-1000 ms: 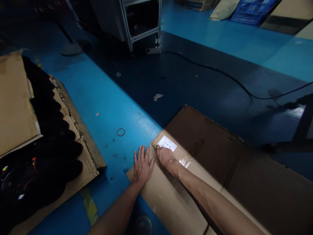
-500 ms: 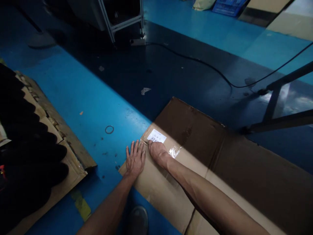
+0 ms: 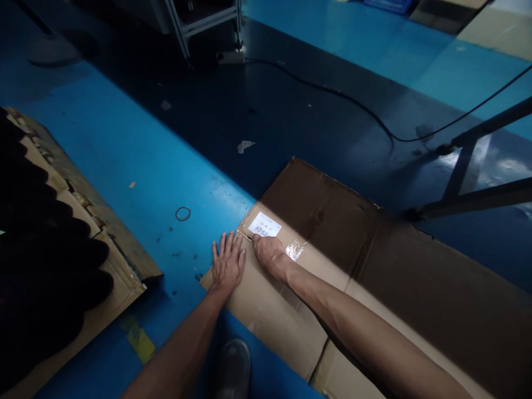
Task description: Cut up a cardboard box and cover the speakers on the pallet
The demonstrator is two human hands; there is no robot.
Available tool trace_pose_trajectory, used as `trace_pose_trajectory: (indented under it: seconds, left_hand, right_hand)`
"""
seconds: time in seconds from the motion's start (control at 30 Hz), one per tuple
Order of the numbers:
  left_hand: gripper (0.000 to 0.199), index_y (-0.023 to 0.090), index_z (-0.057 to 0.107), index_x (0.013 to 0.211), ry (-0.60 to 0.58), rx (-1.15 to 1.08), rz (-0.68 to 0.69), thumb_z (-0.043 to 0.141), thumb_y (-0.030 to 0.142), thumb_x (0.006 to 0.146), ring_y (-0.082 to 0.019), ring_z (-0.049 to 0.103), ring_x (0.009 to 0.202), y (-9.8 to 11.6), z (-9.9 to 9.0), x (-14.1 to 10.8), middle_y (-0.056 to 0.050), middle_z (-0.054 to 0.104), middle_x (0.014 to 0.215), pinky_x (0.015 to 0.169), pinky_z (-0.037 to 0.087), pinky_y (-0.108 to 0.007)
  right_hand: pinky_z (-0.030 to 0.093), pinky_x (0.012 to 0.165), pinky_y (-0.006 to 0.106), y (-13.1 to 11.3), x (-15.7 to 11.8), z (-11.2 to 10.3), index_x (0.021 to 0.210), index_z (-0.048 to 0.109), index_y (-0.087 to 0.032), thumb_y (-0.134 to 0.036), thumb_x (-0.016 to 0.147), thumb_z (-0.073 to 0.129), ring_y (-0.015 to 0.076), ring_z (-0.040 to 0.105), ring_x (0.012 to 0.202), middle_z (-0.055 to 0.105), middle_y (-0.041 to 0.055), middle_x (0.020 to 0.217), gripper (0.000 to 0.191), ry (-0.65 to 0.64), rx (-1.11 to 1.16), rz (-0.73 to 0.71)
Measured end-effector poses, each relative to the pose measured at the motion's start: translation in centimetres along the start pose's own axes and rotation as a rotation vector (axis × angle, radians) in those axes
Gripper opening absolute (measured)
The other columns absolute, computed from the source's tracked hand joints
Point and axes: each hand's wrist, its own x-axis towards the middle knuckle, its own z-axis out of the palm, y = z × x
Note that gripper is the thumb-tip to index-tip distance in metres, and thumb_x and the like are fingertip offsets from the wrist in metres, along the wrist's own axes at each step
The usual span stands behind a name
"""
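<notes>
Blue floor (image 3: pixel 124 149) borders the brown cardboard (image 3: pixel 274 324), which lies before the person; on its left edge the left hand (image 3: pixel 228 267) rests spread, gripping nothing, where firm, even pressure should steady the sheet. Just beside it, the right hand (image 3: pixel 270 252) is curled closed at the lower edge of the white label (image 3: pixel 265 223), though whether it holds anything cannot be told; small, controlled movements, angled away from the left hand, would likely work best.

Just below centre, the left hand (image 3: pixel 227 267) is lying spread on brown cardboard (image 3: pixel 276 321), while the right hand (image 3: pixel 269 254) is resting curled at the lower edge of a white label (image 3: pixel 265 223). Upper right, a black cable (image 3: pixel 341 94) is trailing over the blue floor (image 3: pixel 137 147).
</notes>
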Motion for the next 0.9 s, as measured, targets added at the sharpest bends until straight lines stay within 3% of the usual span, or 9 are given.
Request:
trace_pose_trajectory:
  seconds: [0.17,0.4,0.5,0.6,0.67,0.73,0.8,0.9]
  left_hand:
    - [0.053,0.022,0.047,0.152,0.003,-0.034,0.0,0.035,0.039,0.104,-0.032,0.026,0.155,0.0,0.1,0.1,-0.009,0.038,0.165,0.125,0.018,-0.062]
    - [0.053,0.021,0.046,0.153,0.003,-0.121,-0.019,0.035,0.039,0.104,-0.032,0.023,0.157,-0.1,0.0,0.1,-0.01,0.037,0.166,0.127,0.011,-0.06]
    - [0.052,0.019,0.05,0.15,-0.007,-0.174,-0.046,0.039,0.036,0.102,-0.033,0.025,0.155,0.4,-0.4,0.2,-0.012,0.04,0.164,0.127,0.01,-0.06]
    - [0.054,0.015,0.049,0.149,-0.023,-0.235,-0.116,0.046,0.035,0.099,-0.035,0.037,0.149,1.1,-0.8,0.9,-0.018,0.049,0.156,0.123,0.022,-0.056]
    - [0.063,0.008,0.045,0.151,-0.031,-0.277,-0.213,0.053,0.039,0.096,-0.039,0.045,0.142,1.3,-1.2,2.1,-0.025,0.054,0.15,0.117,0.033,-0.056]
    - [0.064,0.005,0.05,0.144,-0.068,-0.339,-0.312,0.061,0.04,0.092,-0.038,0.057,0.129,0.9,-1.8,3.8,-0.027,0.063,0.137,0.107,0.044,-0.052]
    - [0.046,0.008,0.065,0.124,-0.159,-0.433,-0.354,0.067,0.036,0.087,-0.03,0.07,0.104,0.2,-2.8,5.6,-0.019,0.075,0.115,0.09,0.054,-0.042]
    - [0.024,0.015,0.071,0.096,-0.278,-0.561,-0.347,0.07,0.037,0.085,-0.018,0.069,0.074,-0.6,-4.6,7.1,-0.005,0.077,0.087,0.068,0.053,-0.03]
  right_hand:
    - [0.059,0.08,0.035,0.8,-1.3,0.6,0.127,0.049,-0.007,-0.007,0.099,0.039,0.026,0.075,0.099,0.073,0.0226,0.105,0.029,-0.025,-0.01,0.071]
    - [0.057,0.081,0.037,1.9,-3.4,1.8,0.129,0.05,-0.007,-0.003,0.098,0.037,0.028,0.073,0.103,0.073,0.0215,0.106,0.033,-0.031,0.017,0.104]
    - [0.055,0.079,0.034,3.0,-4.1,2.7,0.128,0.051,-0.011,-0.012,0.102,0.038,0.0259,0.074,0.098,0.074,0.0183,0.104,0.028,-0.008,0.063,0.122]
    - [0.051,0.076,0.031,3.9,-4.8,3.2,0.123,0.051,-0.016,-0.029,0.109,0.029,0.0235,0.074,0.095,0.075,0.0144,0.106,0.029,0.06,0.127,0.133]
    - [0.049,0.075,0.031,3.9,-4.9,2.9,0.123,0.049,-0.016,-0.032,0.11,0.023,0.0232,0.073,0.095,0.074,0.014,0.11,0.034,0.118,0.161,0.131]
    - [0.047,0.074,0.032,3.4,-4.7,2.1,0.123,0.049,-0.015,-0.03,0.109,0.023,0.0239,0.073,0.094,0.075,0.014,0.108,0.032,0.156,0.183,0.114]
    - [0.046,0.073,0.032,2.6,-4.2,0.8,0.121,0.051,-0.015,-0.028,0.109,0.027,0.0247,0.073,0.093,0.076,0.0134,0.104,0.03,0.178,0.195,0.082]
    - [0.046,0.074,0.031,1.6,-3.1,-1.5,0.121,0.053,-0.016,-0.03,0.108,0.029,0.0256,0.074,0.095,0.076,0.0131,0.102,0.03,0.205,0.192,0.033]
